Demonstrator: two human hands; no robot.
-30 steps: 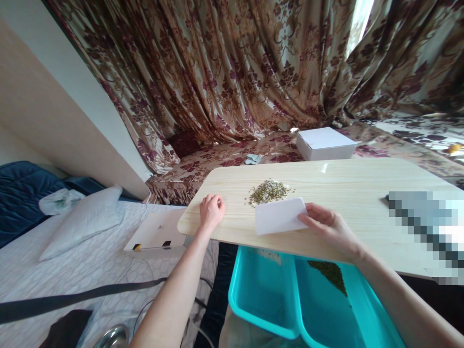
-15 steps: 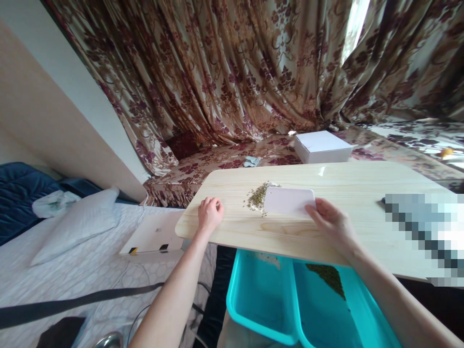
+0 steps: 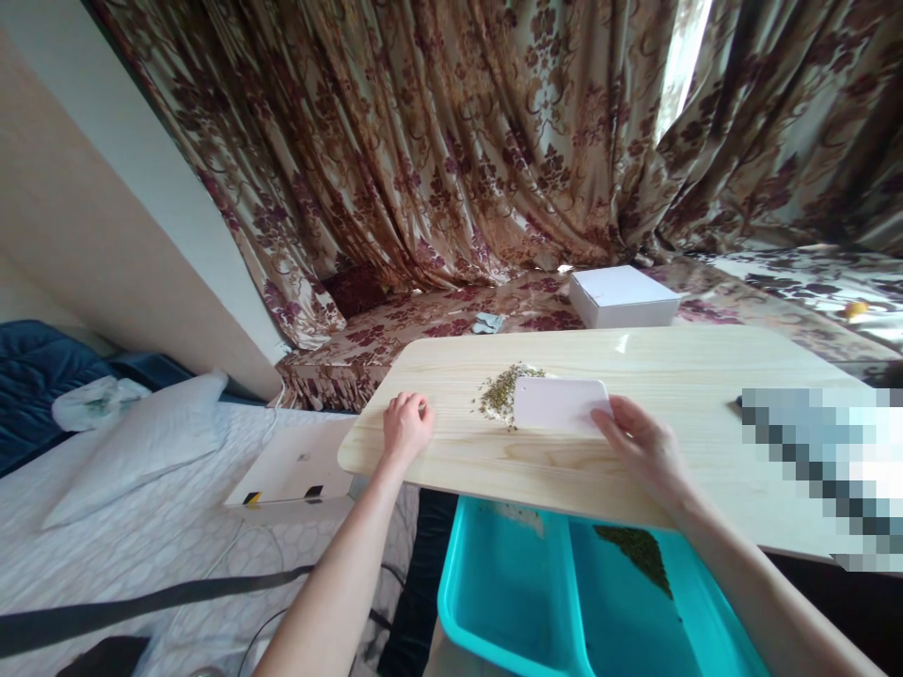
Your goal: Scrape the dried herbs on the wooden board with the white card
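My right hand (image 3: 645, 447) pinches the right end of a flat white plastic scraper (image 3: 562, 404), thumb on top. Low over the light wooden table (image 3: 458, 461), the scraper's left edge meets a small pile of green seeds or grains (image 3: 500, 390) mixed with white bits. It covers part of that pile. To the left, my left hand (image 3: 408, 423) rests on the tabletop with its fingers curled in, apart from the pile; nothing shows in it. Below the table edge is a turquoise two-part bin (image 3: 446, 602), with dark green grains (image 3: 639, 555) in its right compartment.
At the table's right side lies a blurred-out flat object (image 3: 811, 442). Behind the table, a white box (image 3: 625, 296) and a small pale cloth (image 3: 487, 323) sit on a flowered cover. A bed with a pillow (image 3: 141, 447) is on the left.
The view has shifted slightly, so the table sits a little lower in the picture. Both hands, the scraper and the pile keep nearly the same places on the table.
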